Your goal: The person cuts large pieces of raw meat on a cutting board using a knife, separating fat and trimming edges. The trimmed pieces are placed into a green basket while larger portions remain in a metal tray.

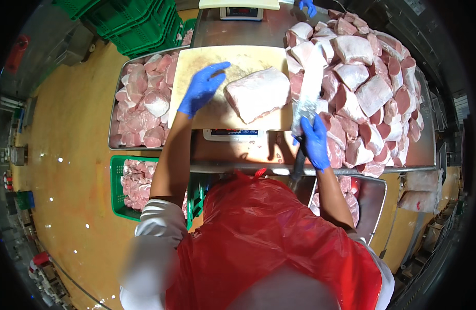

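My left hand, in a blue glove, is open over the left part of a pale cutting board, its fingers stretched toward a large slab of pale raw meat. A small gap separates the fingertips from the meat. At the board's right edge, my gloved right hand is closed round a large knife. Its broad blade points away from me, over the edge of the meat pile. Something dark and handle-like runs down beside the hand; its upper end is partly hidden by my fingers.
A big heap of cut meat covers the steel table's right side. Left stand a metal tray and a green crate of meat pieces, with stacked green crates behind. A scale and another person's gloved hand are at the far side.
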Tool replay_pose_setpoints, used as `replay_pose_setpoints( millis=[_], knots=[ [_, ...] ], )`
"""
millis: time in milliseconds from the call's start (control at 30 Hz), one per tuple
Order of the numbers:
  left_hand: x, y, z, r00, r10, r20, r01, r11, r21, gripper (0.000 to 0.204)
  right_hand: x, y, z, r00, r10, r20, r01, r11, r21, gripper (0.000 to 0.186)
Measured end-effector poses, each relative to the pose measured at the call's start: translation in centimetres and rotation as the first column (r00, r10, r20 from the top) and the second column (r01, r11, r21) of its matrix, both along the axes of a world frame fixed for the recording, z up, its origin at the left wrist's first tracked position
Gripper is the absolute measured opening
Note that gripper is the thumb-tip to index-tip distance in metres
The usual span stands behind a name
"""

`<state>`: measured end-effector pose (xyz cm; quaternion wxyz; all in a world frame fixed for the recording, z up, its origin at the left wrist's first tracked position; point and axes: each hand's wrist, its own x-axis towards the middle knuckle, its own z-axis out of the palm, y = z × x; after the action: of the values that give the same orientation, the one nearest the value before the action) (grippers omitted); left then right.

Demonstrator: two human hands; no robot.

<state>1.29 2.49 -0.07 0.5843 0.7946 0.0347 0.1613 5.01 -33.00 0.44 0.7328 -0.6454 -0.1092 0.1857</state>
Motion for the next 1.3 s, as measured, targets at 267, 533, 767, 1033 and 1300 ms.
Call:
replay_pose_setpoints(
  millis=[267, 533, 767, 1033, 1300],
  knots=[
    [-4.8, -7.1, -1.3, 0.99, 0.143, -0.014, -0.139, 0.975, 0.171, 0.031, 7.2, 9.8, -0.1, 0.994, 0.066, 0.083, -0.073, 0.993, 0.089, 0.016],
    [-10.0, -10.1, -0.7, 0.903, 0.319, 0.289, -0.393, 0.885, 0.249, 0.038, -1.2, 6.3, 2.6, 0.763, 0.356, 0.539, -0.084, 0.882, -0.464, 0.023],
    [-8.1, -12.2, -3.0, 0.882, 0.393, 0.262, -0.462, 0.831, 0.309, 0.012, -2.4, 9.7, 1.7, 0.549, 0.389, 0.74, 0.087, 0.854, -0.513, 0.013],
    [-11.0, -12.1, -4.5, 0.806, 0.522, 0.28, -0.585, 0.775, 0.24, 0.018, -0.6, 1.0, 1.8, 0.401, 0.819, 0.41, 0.117, 0.398, -0.91, 0.023],
    [-11.3, -13.1, -1.7, 0.811, 0.565, 0.154, -0.585, 0.776, 0.235, 0.023, 4.1, -8.5, 7.7, 0.37, 0.86, 0.352, 0.232, 0.281, -0.931, 0.011]
  ],
)
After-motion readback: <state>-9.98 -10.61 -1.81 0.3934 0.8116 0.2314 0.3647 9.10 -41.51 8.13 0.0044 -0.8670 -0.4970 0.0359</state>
